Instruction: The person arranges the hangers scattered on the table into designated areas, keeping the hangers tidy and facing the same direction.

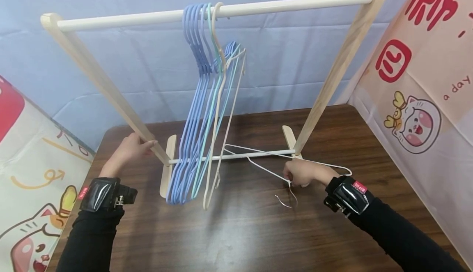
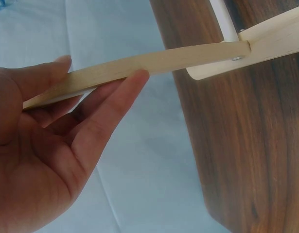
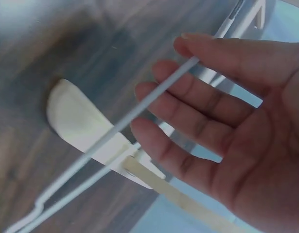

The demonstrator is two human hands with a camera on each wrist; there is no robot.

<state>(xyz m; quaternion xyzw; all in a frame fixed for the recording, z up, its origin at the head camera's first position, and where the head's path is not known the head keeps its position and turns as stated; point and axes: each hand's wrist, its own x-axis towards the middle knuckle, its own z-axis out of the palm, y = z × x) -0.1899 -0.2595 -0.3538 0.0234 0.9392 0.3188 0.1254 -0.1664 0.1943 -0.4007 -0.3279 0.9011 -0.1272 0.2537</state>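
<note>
My left hand [image 1: 128, 150] holds the left wooden post [image 1: 102, 85] of a garment rack low down. In the left wrist view, the thumb lies on one side of the post [image 2: 164, 59] and the fingers on the other. My right hand [image 1: 304, 172] pinches a white wire hanger [image 1: 267, 169] near its neck, just above the tabletop at the rack's right foot. The hanger's wire [image 3: 120, 129] crosses in front of the loosely bent fingers in the right wrist view. Several blue hangers [image 1: 196, 107], with turquoise and cream ones beside them, hang from the white top rail [image 1: 295, 5].
A thin white lower bar [image 1: 236, 156] joins the rack's feet, with the held hanger's far end close to it. The dark wooden table [image 1: 221, 239] backs onto a pale blue cloth [image 1: 148, 58]. Printed cartoon panels [image 1: 428, 99] stand at both sides.
</note>
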